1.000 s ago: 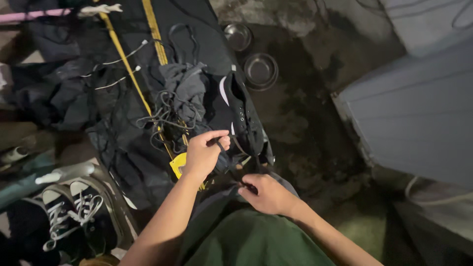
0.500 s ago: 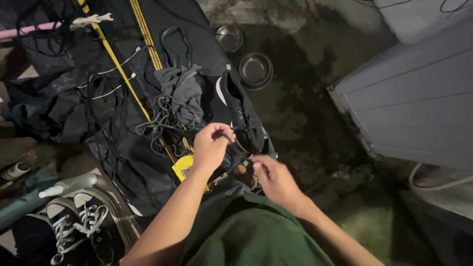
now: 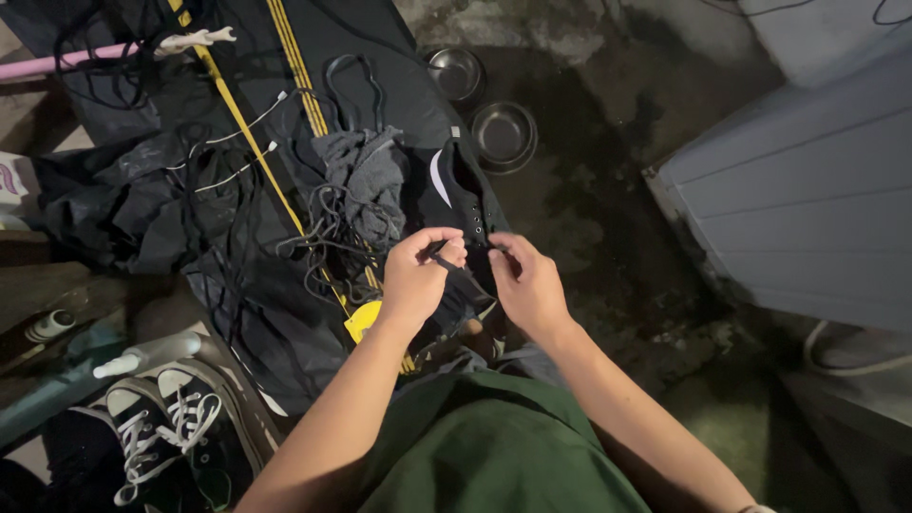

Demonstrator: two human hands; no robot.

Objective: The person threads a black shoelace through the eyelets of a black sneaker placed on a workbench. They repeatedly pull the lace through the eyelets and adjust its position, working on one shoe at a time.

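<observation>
A black shoe [image 3: 454, 195] with a white curved mark lies on dark plastic sheeting in front of me. My left hand [image 3: 418, 275] pinches a black shoelace [image 3: 446, 256] just below the shoe's eyelets. My right hand [image 3: 525, 280] is closed on the shoe's lace area at the eyelet row, fingertips almost touching the left hand. A tangle of black laces [image 3: 328, 237] and a grey cloth [image 3: 366, 176] sit left of the shoe.
Two metal bowls [image 3: 503, 133] rest on the stained concrete floor beyond the shoe. A grey panel [image 3: 807, 209] stands at right. Black sneakers with white laces [image 3: 157, 427] sit at lower left. Yellow straps [image 3: 294, 57] cross the sheeting [image 3: 114, 209]. My green-clad knee [image 3: 494, 446] fills the bottom.
Both hands have risen toward the shoe's eyelets and come together. The right hand moved up from near my knee to the lace area; the view shifted slightly.
</observation>
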